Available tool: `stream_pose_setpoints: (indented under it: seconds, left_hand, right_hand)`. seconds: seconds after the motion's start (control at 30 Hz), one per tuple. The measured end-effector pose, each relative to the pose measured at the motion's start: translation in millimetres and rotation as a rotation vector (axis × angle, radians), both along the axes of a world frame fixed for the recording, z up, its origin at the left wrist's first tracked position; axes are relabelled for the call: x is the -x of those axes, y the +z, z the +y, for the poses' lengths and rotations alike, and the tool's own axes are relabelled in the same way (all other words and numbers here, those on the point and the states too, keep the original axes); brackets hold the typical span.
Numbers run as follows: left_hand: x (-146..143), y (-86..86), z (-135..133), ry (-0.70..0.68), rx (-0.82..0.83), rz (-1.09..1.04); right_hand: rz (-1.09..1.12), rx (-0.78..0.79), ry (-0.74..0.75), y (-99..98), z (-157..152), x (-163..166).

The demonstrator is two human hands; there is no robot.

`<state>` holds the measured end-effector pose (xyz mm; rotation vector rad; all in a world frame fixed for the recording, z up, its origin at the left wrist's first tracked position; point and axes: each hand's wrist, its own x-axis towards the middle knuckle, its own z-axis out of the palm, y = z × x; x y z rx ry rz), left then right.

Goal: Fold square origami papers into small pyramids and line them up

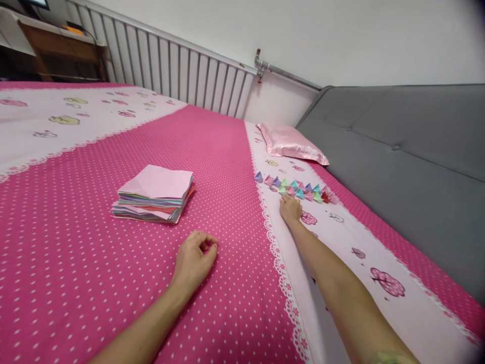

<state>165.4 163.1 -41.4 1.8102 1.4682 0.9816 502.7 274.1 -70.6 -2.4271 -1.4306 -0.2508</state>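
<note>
Stretched out over the white band of the bedspread, my right hand [291,208] is at the near edge of two rows of small folded paper pieces [299,192]. Its fingers are closed, and their tips are hidden, so what they hold, if anything, cannot be made out. The pieces are pointed and come in purple, pink, green, blue and red. On the pink dotted cloth rests my left hand [196,255], fingers curled and thumb against the fingertips, with nothing visible in it. Beyond it to the left lies a stack of coloured square paper [155,184], a pale pink sheet on top.
A pink satin pillow [291,141] lies by the grey padded headboard [397,131]. A white radiator [170,65] with a pipe [280,70] runs along the wall. At the far left stands a wooden desk [56,40]. The patterned bedspread [94,283] covers the bed.
</note>
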Motion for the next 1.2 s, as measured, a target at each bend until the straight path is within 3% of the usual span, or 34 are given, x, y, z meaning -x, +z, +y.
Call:
stream_pose_setpoints:
  seconds: [0.27,0.43,0.63,0.8,0.93,1.07,1.13,1.2]
  left_hand:
    - [0,-0.1,-1,-0.007,-0.012,0.001]
    - [0,-1.4,0,-0.008,-0.016,0.02]
    - [1,0.6,0,-0.002,-0.071,0.068]
    - [3,0.2,-6,0.015,-0.135,0.006]
    - [11,14.1,-49,-0.061,-0.047,-0.248]
    - [29,63.7,-134,-0.256,0.014,-0.391]
    - [43,90.5,-179,-0.361,-0.004,-0.451]
    - [61,106.4,-221,-0.447,-0.039,-0.487]
  right_hand:
    - [-0.014,0.065,0.014,-3.5,4,-1]
    - [-0.002,0.098,0.049,-5.6,-14,5]
    - [0.037,0.194,0.087,-9.0,-67,20]
    - [0.092,0.263,0.023,-3.3,-139,36]
    - [0.119,0.28,-0.037,2.2,-215,46]
    - [0.092,0.287,-0.071,-0.3,-281,55]
    - [0.036,0.293,-0.098,-3.4,-302,61]
    - [-0.004,0.273,-0.118,-5.8,-314,68]
